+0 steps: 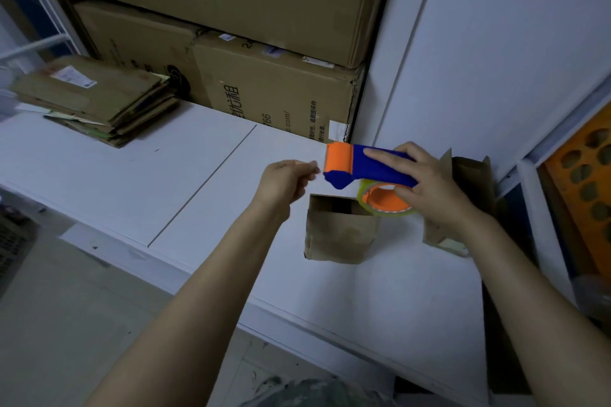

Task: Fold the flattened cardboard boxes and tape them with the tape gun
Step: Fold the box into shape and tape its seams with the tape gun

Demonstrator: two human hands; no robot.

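Two hands are held over the white table (pixel 165 175). A small brown box (pixel 337 235) stands on it, top open. Just above, the blue-and-orange tape gun (pixel 363 168), clear roll fitted, is gripped in the right hand (pixel 433 185). The left hand (pixel 284 183) is curled just beside its orange front; a pinch on tape cannot be confirmed. A second box (pixel 463 201) is partly hidden behind the right hand. Flattened cardboard (pixel 96 99) is stacked far left and large cartons (pixel 281 92) are piled at the back, with bare tabletop between.

Small box (pixel 337 235) on table (pixel 132 175), tape gun (pixel 370 168) above, flattened stack (pixel 96 99) far left
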